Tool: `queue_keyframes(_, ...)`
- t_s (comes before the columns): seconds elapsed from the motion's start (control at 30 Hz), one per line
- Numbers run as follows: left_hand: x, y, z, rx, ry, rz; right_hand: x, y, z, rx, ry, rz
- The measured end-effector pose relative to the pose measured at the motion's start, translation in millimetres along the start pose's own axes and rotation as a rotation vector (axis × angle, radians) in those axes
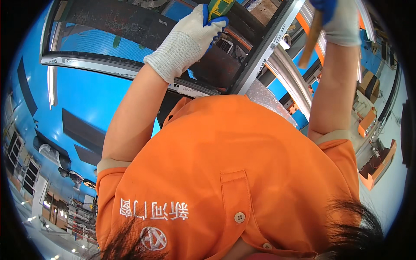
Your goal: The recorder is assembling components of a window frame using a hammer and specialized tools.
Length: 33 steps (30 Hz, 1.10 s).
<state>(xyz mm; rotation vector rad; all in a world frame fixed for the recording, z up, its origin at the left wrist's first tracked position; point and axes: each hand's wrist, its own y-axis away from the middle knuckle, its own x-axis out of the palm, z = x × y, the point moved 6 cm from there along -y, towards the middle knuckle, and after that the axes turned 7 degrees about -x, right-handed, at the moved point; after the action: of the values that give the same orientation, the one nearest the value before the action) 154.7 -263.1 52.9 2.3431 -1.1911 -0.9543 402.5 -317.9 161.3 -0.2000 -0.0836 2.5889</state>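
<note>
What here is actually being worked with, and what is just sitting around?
In use:
left hand, gloved, gripping a green-and-yellow tool handle
right hand, gloved, holding a wooden handle
metal frame beneath both hands

Lying about:
orange bins at the right
blue table surface

Bright, even indoor light; sharp centre, fisheye-bent, dark-vignetted edges.

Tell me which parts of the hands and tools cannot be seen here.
- Right hand: head view, fingertips cut by the top edge.
- Wooden handle: its head lies beyond the top edge.
- Green tool in left hand: tip cut off; kind unclear.
- Frame: lower part hidden by the orange shirt.
</note>
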Motion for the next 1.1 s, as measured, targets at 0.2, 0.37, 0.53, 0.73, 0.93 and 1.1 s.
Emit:
queue_keyframes(0.2,1,-5,4,-0.098,-0.031,0.046,48,15,-53,-0.389,0.855,0.381)
queue_keyframes(0.37,-14,-2,-16,-0.159,0.177,0.042,21,15,0,0.112,-0.142,-0.046)
queue_keyframes(0.53,-13,-18,-7,0.005,0.84,0.2,14,67,-64,-0.223,0.537,0.378)
queue_keyframes(0.73,-9,-23,-13,0.44,1.595,0.542,78,130,-45,0.535,-0.177,0.246)
queue_keyframes(0.93,-19,-2,4,0.312,1.553,0.276,66,149,-41,0.481,-0.049,0.252)
queue_keyframes(1.1,-23,11,22,0.317,1.184,0.216,56,163,-49,0.448,0.001,0.088)
